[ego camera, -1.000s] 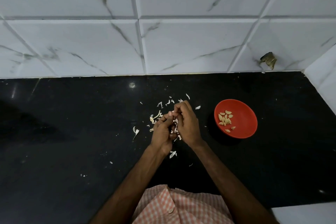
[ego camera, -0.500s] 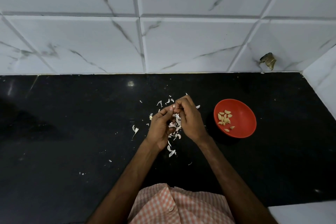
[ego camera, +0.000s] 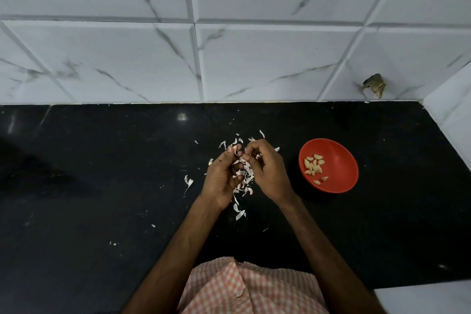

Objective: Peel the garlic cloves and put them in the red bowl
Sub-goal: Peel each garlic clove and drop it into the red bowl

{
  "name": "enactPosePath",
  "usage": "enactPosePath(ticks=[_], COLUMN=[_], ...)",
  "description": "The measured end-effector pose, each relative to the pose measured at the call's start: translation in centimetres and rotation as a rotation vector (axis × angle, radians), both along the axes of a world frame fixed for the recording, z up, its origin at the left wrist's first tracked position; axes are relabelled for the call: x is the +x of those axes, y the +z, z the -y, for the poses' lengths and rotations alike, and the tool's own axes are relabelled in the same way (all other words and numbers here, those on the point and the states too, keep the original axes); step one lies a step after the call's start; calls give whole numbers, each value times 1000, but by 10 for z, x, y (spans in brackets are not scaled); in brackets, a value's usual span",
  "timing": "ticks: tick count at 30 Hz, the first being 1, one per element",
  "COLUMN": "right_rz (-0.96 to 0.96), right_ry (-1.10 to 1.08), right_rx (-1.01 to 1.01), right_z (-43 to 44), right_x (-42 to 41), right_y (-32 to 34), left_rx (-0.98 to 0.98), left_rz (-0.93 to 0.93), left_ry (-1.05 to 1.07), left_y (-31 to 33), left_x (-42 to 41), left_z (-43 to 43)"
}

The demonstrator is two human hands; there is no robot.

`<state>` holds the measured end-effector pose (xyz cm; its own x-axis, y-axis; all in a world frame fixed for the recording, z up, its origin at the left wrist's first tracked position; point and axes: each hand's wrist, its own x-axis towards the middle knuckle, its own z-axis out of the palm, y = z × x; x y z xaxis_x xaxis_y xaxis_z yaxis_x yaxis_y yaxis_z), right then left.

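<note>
Pinching a pale garlic piece (ego camera: 235, 148) at their tips, the curled fingers of the left hand (ego camera: 221, 178) meet those of the right hand (ego camera: 270, 173), also curled; whether the right ones grip it is too small to tell. Loose garlic skins (ego camera: 242, 177) lie under the fingers on the black bench (ego camera: 102, 186). Right of the fingers, apart, sits the red bowl (ego camera: 340, 158) holding peeled cloves (ego camera: 314, 164).

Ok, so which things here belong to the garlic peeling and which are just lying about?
Part of the job:
left hand and right hand, pinching a mostly hidden garlic clove
red bowl
peeled cloves in it
loose skins, the peeling's leftovers

Just there:
black counter
tiled wall
dark lump low on that wall
</note>
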<state>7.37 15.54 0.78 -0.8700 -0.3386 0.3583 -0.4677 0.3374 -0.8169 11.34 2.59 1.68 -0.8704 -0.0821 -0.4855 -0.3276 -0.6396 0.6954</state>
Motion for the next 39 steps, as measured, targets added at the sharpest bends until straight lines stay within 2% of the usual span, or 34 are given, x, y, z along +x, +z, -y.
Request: enactPosePath(ticks=[5, 8, 11, 18, 23, 26, 28, 33, 39], right_rz=[62, 30, -23, 22, 80, 171, 226, 363, 378], right_ry=[-38, -65, -90, -135, -157, -200, -205, -202, -161], right_rx=[-3, 12, 68, 80, 65, 9, -34, -134, -153], right_z=[1, 1, 2, 12, 15, 16, 17, 17, 15], right_x=[0, -1, -4, -5, -5, -3, -3, -4, -7], right_y=[0, 3, 7, 16, 16, 17, 16, 16, 17], left_rx=[-15, -32, -89, -217, -503, -707, -773, -687, -568], left_rz=[-10, -36, -71, -195, -379, -426, -443, -418, -434], left_ry=[42, 48, 63, 142, 170, 148, 154, 160, 147], left_y=[1, 0, -1, -8, -12, -14, -12, -15, -16], left_x=[2, 2, 2, 1, 0, 3, 3, 0, -1], left_z=[1, 2, 1, 1, 5, 6, 4, 3, 2])
